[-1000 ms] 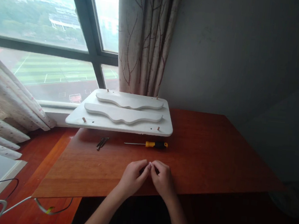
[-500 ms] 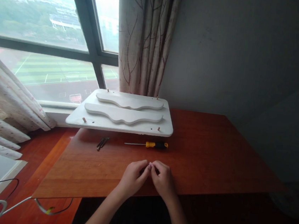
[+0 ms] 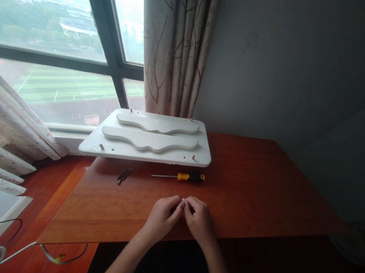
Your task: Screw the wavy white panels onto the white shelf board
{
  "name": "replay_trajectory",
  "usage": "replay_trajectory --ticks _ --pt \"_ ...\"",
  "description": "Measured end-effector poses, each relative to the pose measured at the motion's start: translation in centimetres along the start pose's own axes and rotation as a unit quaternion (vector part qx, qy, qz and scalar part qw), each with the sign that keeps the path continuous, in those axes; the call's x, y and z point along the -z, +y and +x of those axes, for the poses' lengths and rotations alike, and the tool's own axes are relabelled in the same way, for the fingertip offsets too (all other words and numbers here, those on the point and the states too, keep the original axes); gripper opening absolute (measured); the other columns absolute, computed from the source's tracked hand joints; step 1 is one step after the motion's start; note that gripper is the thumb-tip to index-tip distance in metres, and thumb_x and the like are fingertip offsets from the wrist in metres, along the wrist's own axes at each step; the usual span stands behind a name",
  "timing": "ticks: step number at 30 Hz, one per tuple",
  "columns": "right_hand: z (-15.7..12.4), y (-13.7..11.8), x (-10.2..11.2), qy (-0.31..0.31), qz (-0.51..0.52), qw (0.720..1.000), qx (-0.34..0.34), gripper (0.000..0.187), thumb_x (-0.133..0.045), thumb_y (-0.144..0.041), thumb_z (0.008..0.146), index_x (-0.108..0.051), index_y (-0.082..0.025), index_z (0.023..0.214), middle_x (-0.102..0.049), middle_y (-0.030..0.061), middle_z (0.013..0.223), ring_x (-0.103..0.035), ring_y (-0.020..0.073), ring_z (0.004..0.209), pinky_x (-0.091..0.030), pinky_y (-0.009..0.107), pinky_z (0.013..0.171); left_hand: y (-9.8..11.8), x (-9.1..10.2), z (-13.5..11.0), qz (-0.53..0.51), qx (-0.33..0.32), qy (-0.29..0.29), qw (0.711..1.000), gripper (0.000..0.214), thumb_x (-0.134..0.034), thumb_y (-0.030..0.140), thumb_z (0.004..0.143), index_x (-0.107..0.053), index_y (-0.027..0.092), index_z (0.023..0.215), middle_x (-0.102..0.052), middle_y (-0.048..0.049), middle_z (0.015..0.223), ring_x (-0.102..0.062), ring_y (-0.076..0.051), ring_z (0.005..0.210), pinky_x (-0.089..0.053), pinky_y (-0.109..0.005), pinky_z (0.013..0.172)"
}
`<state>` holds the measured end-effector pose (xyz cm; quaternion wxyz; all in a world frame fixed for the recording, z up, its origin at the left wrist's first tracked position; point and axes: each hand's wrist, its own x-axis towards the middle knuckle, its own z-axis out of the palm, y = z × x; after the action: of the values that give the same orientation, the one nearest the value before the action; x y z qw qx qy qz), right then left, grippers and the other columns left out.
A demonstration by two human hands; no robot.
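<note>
My left hand and my right hand rest side by side on the reddish wooden table near its front edge. Their fingers are curled and the fingertips meet in the middle; whether anything is between them is hidden. Beyond them lies a screwdriver with a yellow and black handle. A few dark screws lie to its left. Further back sits a white board with wooden dowels sticking up at its corners. Two wavy white panels lie flat on it.
A patterned curtain hangs behind the board, beside a large window. A grey wall runs along the table's back and right. Cables lie on the floor at lower left, beside folded curtain fabric.
</note>
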<state>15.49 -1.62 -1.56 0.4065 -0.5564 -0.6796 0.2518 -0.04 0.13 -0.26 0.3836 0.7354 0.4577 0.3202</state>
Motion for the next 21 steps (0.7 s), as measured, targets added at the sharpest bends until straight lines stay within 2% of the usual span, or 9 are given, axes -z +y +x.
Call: replay_trajectory --ticks 21 --pt "-0.05 -0.04 0.08 -0.009 0.014 1.0 -0.008 0.035 -0.045 -0.028 0.101 -0.045 -0.021 0.067 -0.057 0.0005 0.066 -0.051 0.0132 0.061 -0.032 0.027 0.061 -0.21 0.01 0.04 -0.018 -0.001 -0.006 1.0 0.039 -0.044 0.04 0.103 -0.039 0.019 0.07 -0.049 0.0014 0.064 -0.046 -0.012 0.061 -0.031 -0.026 0.061"
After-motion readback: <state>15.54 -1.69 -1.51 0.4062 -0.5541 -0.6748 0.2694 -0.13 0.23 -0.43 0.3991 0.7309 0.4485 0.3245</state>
